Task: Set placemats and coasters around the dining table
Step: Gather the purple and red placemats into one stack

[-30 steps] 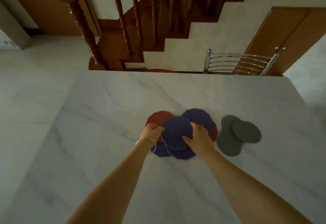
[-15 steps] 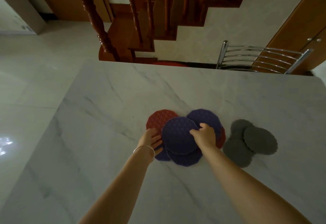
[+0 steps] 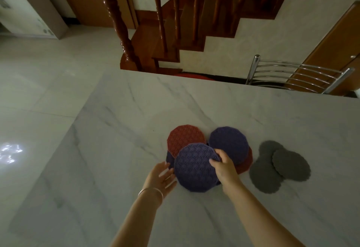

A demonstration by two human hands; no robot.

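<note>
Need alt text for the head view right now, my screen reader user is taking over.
The right hand pinches the edge of the top purple placemat on a pile of overlapping purple and red mats on a marble table, while the open left hand rests beside it. Three grey coasters overlap to the right; a metal chair stands at the far edge.

**My arms and what I wear**

Both my forearms are bare from the near edge of the view up to my hands; no sleeve shows on either. On my left wrist I wear a thin bangle (image 3: 151, 193) of pale, silvery metal, a plain smooth band that catches a little light and sits loosely just below my left hand (image 3: 160, 176). My right hand (image 3: 224, 167) and its wrist carry no ornament that I can see. My fingers on both hands are bare. My nails are too small and dim to describe.
</note>
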